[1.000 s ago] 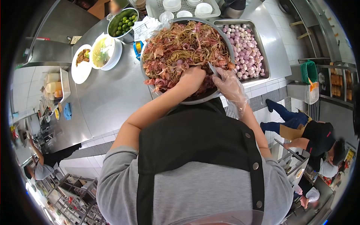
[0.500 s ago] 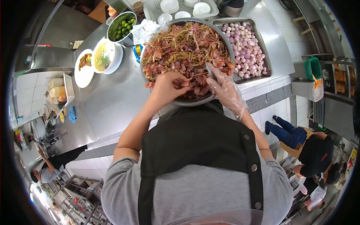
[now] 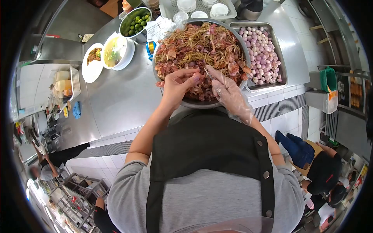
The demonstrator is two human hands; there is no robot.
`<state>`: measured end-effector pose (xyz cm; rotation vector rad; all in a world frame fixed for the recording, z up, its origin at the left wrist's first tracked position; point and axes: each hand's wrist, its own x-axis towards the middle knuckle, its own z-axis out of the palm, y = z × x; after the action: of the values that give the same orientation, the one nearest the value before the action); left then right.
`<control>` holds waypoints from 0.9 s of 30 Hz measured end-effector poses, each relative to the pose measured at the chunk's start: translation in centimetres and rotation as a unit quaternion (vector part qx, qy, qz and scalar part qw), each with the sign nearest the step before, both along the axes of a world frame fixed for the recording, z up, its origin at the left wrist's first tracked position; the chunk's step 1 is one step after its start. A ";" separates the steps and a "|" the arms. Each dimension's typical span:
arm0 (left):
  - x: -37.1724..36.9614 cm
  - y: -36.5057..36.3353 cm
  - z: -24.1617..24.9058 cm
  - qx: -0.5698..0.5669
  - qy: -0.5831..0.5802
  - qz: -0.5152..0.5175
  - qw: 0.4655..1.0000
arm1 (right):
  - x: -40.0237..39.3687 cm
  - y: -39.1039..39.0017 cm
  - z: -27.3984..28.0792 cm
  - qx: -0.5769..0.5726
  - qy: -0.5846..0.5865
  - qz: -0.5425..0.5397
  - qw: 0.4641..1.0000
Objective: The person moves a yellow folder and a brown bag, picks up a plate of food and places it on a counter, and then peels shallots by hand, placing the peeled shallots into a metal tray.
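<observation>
Pinching a small reddish piece, too small to identify, between the drawn-together thumb and fingertips of the bare left hand, and gripping a short, slim knife with a silvery metal blade in the right hand, sheathed in clear, wrinkled plastic. Holding both just above a large round grey bowl, over a loose heap of papery, reddish-purple skins and straw-coloured strands. Angling the blade just beside unprotected fingertips: could well nick the left thumb or forefinger, through a slip of the edge or a sudden twist of so tiny a piece. Could also lose purchase on the knife, owing to slack plastic around the palm. Could drop the piece into the heap, to be lost among scraps of matching colour. Could nudge skins over the crowded rim, perhaps into the rectangular stainless-steel tray of small, round, pinkish-purple shallots at the bowl's right. Less likely, by the look of things, to scatter scraps onto the white oval plate, well apart to the left.
</observation>
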<state>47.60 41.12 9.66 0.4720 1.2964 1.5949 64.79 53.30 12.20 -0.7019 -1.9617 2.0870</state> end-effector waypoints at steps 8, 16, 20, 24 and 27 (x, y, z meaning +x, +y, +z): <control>2.4 -0.7 -2.9 -0.009 -0.047 0.070 0.996 | -0.4 -0.8 -1.6 -0.191 -0.045 0.006 0.981; 2.6 -0.1 -3.2 0.004 0.020 0.077 0.997 | -0.3 -0.1 -2.4 -0.094 -0.050 0.042 0.993; 3.2 0.4 -2.3 -0.032 0.080 0.053 0.995 | -0.6 0.2 -1.8 -0.112 -0.105 -0.019 0.988; 3.9 1.6 -3.7 0.041 0.107 0.104 0.988 | -1.8 0.0 -2.9 -0.205 -0.075 -0.119 0.969; 2.9 1.6 -2.8 0.074 0.042 0.102 0.991 | -2.3 0.1 -1.7 -0.236 -0.057 -0.112 0.964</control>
<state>50.53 42.74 6.86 0.5167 1.3291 1.8694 62.51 53.44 10.49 -1.0934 -1.3505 2.4287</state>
